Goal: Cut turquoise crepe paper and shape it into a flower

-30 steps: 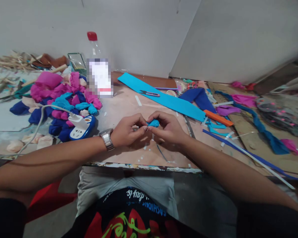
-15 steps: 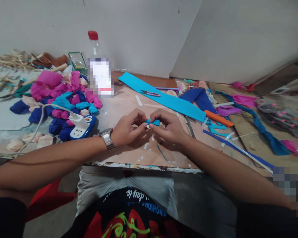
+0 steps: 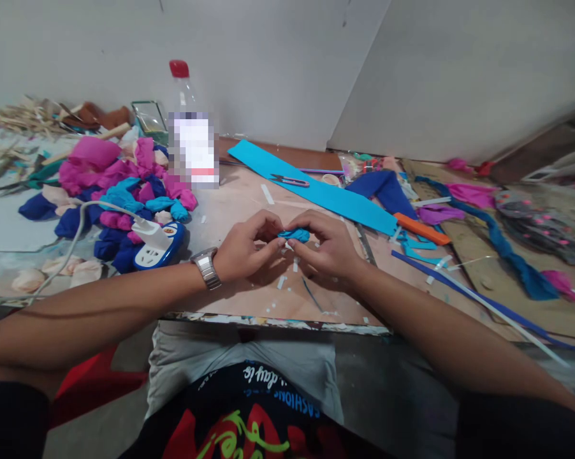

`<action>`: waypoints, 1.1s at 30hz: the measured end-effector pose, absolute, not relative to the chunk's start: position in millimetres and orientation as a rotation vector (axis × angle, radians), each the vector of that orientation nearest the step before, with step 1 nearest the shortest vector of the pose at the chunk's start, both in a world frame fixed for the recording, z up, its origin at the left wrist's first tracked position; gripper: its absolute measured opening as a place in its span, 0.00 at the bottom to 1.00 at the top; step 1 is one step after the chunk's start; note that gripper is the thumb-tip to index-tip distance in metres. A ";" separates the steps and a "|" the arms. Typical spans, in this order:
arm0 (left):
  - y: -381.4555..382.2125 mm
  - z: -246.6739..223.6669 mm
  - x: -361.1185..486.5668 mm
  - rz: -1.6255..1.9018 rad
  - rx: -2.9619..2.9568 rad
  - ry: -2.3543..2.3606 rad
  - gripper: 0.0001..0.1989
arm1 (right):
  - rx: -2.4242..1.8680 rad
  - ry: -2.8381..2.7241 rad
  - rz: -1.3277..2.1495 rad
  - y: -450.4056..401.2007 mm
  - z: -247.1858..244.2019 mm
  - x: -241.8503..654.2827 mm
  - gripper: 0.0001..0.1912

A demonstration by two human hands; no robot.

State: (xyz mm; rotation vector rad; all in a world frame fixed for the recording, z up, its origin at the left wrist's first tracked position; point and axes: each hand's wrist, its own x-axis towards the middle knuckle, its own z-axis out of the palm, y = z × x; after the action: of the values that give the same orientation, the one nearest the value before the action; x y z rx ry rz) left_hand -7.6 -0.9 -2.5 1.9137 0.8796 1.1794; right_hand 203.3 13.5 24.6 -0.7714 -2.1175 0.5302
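Observation:
A small bunch of gathered turquoise crepe paper (image 3: 297, 235) is pinched between my hands above the table. My left hand (image 3: 249, 248) grips its left end between thumb and fingertips. On the other side, the fingers and thumb of my right hand (image 3: 328, 245) close around the right part, hiding some of it. Beyond them lies a flat turquoise strip (image 3: 326, 201), with thread snips (image 3: 290, 181) resting on top. An orange utility knife (image 3: 421, 228) touches the strip's right end. A thin dark piece of wire or thread (image 3: 312, 294) lies below my right hand.
On the left are a heap of pink and blue crinkled bundles (image 3: 120, 172) and a power strip (image 3: 158, 247) with a white cable. A red-capped bottle (image 3: 179, 69) stands behind. Blue and pink strips (image 3: 512, 255) lie right, near a long white stick (image 3: 502, 315).
The fingers of my right hand have shifted slightly on the turquoise bunch, and more of it shows between my hands. Everything else stays in place.

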 end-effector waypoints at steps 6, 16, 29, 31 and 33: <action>2.4 -5.8 -6.9 1.204 1.740 0.865 0.13 | -0.785 -2.089 0.575 15.0 22.8 204.9 0.08; 1.7 0.8 -5.1 1.210 1.676 0.923 0.14 | -0.779 -2.126 0.483 14.8 23.6 203.1 0.05; 0.7 3.5 -7.1 1.251 1.848 0.996 0.08 | -0.851 -2.053 0.663 15.6 19.2 204.8 0.09; 0.5 5.0 -6.7 1.258 1.851 1.001 0.09 | -0.847 -2.037 0.695 15.5 18.3 204.8 0.10; 0.3 5.4 -6.5 1.268 1.844 0.991 0.08 | -0.843 -2.027 0.728 15.3 17.6 204.7 0.11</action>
State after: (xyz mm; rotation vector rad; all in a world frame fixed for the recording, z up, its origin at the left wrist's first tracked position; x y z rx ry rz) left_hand -6.5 0.3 5.4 1.8436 0.9910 1.2681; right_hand 204.7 15.3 17.6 -0.8432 -2.0269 0.7279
